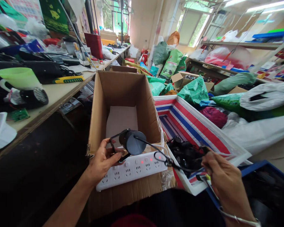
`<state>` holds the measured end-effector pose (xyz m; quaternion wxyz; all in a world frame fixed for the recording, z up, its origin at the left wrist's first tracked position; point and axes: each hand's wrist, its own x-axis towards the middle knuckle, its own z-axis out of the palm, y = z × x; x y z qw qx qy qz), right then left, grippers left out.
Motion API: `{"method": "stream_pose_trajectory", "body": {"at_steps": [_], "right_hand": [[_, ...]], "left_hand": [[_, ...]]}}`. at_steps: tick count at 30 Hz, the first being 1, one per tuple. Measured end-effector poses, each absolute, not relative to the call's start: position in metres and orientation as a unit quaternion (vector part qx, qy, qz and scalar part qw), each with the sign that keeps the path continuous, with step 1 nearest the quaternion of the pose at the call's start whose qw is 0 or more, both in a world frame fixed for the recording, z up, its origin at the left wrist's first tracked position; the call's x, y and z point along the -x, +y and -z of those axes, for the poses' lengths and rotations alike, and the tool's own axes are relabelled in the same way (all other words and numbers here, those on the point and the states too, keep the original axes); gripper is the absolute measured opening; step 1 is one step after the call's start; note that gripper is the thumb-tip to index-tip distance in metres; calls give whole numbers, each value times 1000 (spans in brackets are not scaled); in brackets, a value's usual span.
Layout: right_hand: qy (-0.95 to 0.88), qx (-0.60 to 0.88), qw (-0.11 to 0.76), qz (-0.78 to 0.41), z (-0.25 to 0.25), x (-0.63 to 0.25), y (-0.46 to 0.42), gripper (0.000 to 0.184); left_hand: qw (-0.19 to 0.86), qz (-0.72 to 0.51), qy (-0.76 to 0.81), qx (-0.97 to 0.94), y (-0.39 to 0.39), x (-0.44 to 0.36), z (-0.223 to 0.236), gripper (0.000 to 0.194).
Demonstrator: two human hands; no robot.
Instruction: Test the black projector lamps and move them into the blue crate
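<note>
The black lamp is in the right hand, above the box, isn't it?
Not quite: the head view shows the black lamp in the left hand, not the right hand. It is above the box, as you said.

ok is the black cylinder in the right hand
No, the black cylinder is gripped by the left hand, while the right hand holds a thin black cable.
</note>
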<state>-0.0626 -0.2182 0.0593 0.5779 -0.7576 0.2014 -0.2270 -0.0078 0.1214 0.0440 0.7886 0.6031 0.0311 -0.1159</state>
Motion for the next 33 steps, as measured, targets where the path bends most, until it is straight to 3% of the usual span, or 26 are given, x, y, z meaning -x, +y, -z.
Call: {"method": "stream_pose_trajectory", "body": {"at_steps": [3, 6, 11, 17, 23, 33], "right_hand": [[153, 847, 502, 78, -52, 74, -202, 44], [75, 892, 446, -14, -39, 74, -179, 38], [30, 937, 346, -20, -16, 56, -157, 34], [33, 971, 219, -95, -21, 44, -143, 32], [40, 982, 110, -146, -31, 26, -123, 27], [54, 966, 46, -248, -9, 17, -125, 37]], "left_hand": [[776, 92, 13, -624, 119, 6, -41, 46], [765, 67, -17, -640, 116, 5, -38, 41], [780, 55, -44, -622, 112, 11, -29, 33], [879, 79, 5, -471, 110, 15, -19, 42], [906, 83, 26, -415, 96, 8, -23, 47], [910, 42, 27, -412, 59, -1, -32, 48]]}}
